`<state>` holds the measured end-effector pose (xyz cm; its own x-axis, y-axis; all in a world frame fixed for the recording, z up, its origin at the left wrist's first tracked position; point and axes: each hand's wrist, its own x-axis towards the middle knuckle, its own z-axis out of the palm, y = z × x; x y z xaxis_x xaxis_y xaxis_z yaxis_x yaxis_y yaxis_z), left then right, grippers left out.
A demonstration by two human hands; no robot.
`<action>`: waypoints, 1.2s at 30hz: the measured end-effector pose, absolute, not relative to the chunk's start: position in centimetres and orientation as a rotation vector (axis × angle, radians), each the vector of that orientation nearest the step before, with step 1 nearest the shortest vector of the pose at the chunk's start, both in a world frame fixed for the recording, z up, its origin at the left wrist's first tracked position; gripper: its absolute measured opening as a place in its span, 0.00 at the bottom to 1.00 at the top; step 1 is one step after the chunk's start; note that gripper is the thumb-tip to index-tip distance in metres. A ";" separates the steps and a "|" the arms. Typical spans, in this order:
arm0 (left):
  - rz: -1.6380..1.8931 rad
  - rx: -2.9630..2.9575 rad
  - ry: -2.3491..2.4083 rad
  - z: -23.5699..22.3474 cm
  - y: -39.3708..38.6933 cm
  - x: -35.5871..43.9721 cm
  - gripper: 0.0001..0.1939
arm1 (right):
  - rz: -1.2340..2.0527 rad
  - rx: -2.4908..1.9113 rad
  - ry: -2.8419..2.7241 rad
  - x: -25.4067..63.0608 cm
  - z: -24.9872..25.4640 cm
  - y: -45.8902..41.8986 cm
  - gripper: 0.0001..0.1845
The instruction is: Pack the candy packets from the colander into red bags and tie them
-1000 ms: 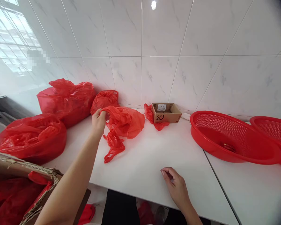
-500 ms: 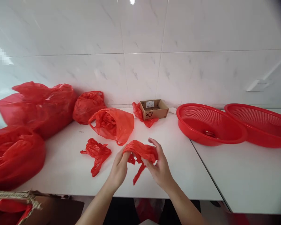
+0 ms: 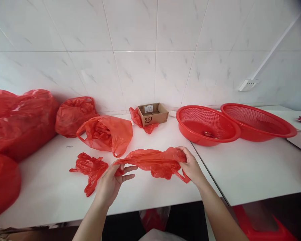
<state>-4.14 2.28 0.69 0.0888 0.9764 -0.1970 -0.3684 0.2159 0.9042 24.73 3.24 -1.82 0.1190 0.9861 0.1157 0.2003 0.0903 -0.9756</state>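
Stretched between my two hands is a red plastic bag (image 3: 150, 160), held above the white table. My left hand (image 3: 111, 184) pinches one end with thumb and index finger, its other fingers spread. At the opposite end, my right hand (image 3: 190, 164) grips the bunched plastic, and a handle loop dangles below it. A crumpled red plastic bag (image 3: 90, 169) lies on the table by my left hand. Behind it, an open orange-red carrier bag (image 3: 117, 134) is stuffed with more red plastic.
Large stuffed red bags (image 3: 27, 120) line the left side. A small cardboard box (image 3: 154, 115) stands near the wall partly on red plastic. Two red mesh baskets (image 3: 198, 137) (image 3: 266, 134) sit at the right, the nearer one holding small items. A seam (image 3: 210, 174) divides the tables.
My hands have moved apart, pulling the bunched red bag out into a long strip. The view has turned toward the right, showing more of the right-hand table.
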 end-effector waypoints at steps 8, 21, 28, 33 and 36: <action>1.140 1.012 1.183 -0.3 2.7 -6.7 0.12 | 0.803 -1.351 -1.059 27.0 -1.5 4.4 0.19; 0.839 2.524 1.592 2.5 1.4 0.1 0.11 | 0.956 -1.170 -1.298 20.0 1.3 2.3 0.22; 0.432 2.524 1.906 -3.9 7.3 -0.2 0.15 | 0.885 -1.127 -1.668 22.6 2.5 0.6 0.24; 0.435 2.411 1.942 -2.4 7.6 -3.1 0.22 | 0.549 -1.436 -1.698 30.1 0.8 2.2 0.16; 0.433 2.372 1.819 -1.4 6.5 -1.8 0.24 | 0.156 -1.652 -1.730 30.2 0.7 2.2 0.16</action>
